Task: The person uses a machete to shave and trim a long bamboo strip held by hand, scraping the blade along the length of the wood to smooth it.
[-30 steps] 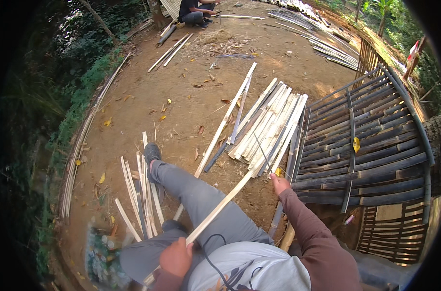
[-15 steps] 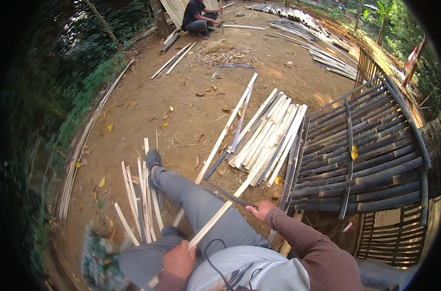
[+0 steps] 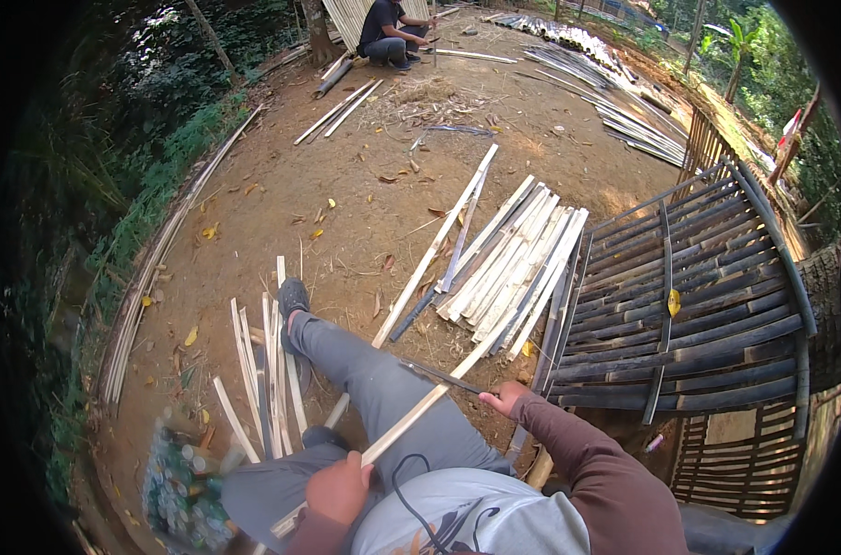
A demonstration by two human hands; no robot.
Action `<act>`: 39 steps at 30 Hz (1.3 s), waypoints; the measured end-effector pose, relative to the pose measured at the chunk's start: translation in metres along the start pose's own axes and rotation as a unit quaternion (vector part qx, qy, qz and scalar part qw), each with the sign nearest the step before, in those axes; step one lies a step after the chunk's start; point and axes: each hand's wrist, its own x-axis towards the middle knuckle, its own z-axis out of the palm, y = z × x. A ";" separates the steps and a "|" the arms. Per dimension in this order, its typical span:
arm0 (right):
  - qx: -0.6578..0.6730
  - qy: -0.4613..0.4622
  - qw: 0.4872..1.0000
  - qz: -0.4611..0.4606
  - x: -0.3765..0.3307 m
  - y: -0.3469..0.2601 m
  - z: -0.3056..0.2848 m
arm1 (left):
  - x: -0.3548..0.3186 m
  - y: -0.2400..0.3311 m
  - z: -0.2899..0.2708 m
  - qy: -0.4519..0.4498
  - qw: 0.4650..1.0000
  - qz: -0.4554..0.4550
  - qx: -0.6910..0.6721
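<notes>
My left hand [image 3: 340, 488] is closed around a long pale bamboo strip [image 3: 404, 424] that slants across my lap, away and to the right. In my right hand [image 3: 504, 398] is the handle of a long-bladed knife [image 3: 431, 372], its dark blade pointing left. The blade crosses the strip beyond my left hand and seems to touch it. Past the knife, the strip runs up beside a pile of split bamboo strips [image 3: 503, 268]; its far end is hard to tell from the pile. My left forearm is mostly hidden below the hand.
A slatted bamboo bench [image 3: 688, 310] stands at right. More strips [image 3: 270, 370] lie by my left foot, near a bag of plastic bottles [image 3: 184, 486]. A person [image 3: 391, 35] squats at the back, with bamboo stacks [image 3: 614, 102] to the right.
The view has shifted slightly. The knife blade lies at a slightly flatter angle across the strip. Both hands keep their hold.
</notes>
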 end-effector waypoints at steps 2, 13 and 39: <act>-0.021 0.021 1.000 0.001 0.013 0.014 0.013 | 0.004 0.006 -0.004 0.000 1.000 0.000 0.010; 0.063 0.136 0.989 -0.017 -0.014 -0.054 0.038 | -0.005 0.013 0.012 0.027 0.999 -0.016 0.005; 0.045 0.266 0.895 0.354 0.082 0.213 0.030 | -0.003 0.007 -0.016 0.021 0.999 0.039 0.002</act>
